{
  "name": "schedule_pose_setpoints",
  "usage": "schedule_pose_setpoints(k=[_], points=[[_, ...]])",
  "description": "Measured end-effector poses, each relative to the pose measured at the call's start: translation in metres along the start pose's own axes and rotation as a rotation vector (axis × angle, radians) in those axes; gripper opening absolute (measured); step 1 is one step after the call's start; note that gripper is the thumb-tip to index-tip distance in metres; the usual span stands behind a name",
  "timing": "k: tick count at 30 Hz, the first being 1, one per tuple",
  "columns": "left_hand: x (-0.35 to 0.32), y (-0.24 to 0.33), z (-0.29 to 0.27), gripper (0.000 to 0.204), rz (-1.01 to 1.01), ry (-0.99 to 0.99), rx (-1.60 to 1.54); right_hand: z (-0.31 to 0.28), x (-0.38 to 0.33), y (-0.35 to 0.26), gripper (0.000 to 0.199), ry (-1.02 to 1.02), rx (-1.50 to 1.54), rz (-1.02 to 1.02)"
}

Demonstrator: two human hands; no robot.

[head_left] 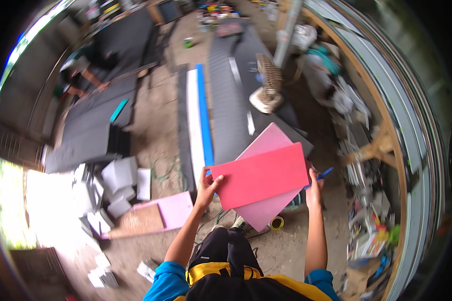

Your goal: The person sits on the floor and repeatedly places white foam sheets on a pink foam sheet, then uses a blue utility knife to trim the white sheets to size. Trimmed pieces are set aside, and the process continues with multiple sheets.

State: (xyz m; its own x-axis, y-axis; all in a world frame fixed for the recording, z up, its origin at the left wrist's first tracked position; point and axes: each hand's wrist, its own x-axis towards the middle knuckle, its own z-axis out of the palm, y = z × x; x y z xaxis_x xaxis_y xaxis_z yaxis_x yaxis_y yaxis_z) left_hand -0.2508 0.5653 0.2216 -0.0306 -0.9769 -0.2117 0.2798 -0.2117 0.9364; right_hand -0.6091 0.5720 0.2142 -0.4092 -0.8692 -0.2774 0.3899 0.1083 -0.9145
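Hands first, nearest to me: my left hand (207, 186) grips the left edge of a red sheet (261, 175), thumb on top, and my right hand (314, 189) pinches its right edge while also closed on a blue pen (325, 174). Both are clamped, set apart by the sheet's whole width. Under the red sheet lies a pink sheet (266, 210), turned at an angle, and I cannot tell which hand carries it. Both sheets are lifted clear of the floor, in front of my chest.

As I judge it, the sheets are picked up and in transit, not yet laid anywhere; no marking shows on the red face.

Just below them a yellow tape roll (276, 222) sits on the floor. To the near left lie a pink board (175, 208) and white foam blocks (119, 175). Farther off run a white-and-blue strip (198, 120) and dark grey panels (231, 100), with a fan (267, 83) beyond. At far left another person (80, 75) bends over dark sheets.
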Motion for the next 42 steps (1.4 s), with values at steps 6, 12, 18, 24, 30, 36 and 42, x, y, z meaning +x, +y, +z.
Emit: schedule_pose_setpoints(k=[6,12,18,24,30,36,42], points=[[-0.108,0.006,-0.086,0.054,0.099,0.610,-0.267,0.124,-0.071,0.040,0.034,-0.305,-0.161,0.174],[-0.264,-0.033,-0.162,0.069,0.194,0.803,-0.530,0.221,-0.157,0.124,0.049,-0.696,-0.242,0.265],[-0.407,-0.045,-0.228,0.091,0.242,1.029,-0.393,0.260,-0.306,0.188,0.033,-0.779,-0.183,0.432],[-0.500,-0.021,-0.295,0.084,0.305,1.123,-0.149,0.293,-0.406,0.201,0.041,-0.839,-0.156,0.693],[-0.490,-0.014,-0.364,0.073,0.242,1.185,-0.538,0.350,-0.464,0.188,0.045,-0.886,-0.169,0.337],[-0.434,-0.027,-0.433,0.071,0.087,1.089,-0.485,0.374,-0.443,0.255,0.048,-0.664,-0.275,-0.006],[-0.409,-0.010,-0.523,0.065,-0.024,0.994,-0.043,0.385,-0.445,0.369,0.081,-0.270,-0.629,0.258]])
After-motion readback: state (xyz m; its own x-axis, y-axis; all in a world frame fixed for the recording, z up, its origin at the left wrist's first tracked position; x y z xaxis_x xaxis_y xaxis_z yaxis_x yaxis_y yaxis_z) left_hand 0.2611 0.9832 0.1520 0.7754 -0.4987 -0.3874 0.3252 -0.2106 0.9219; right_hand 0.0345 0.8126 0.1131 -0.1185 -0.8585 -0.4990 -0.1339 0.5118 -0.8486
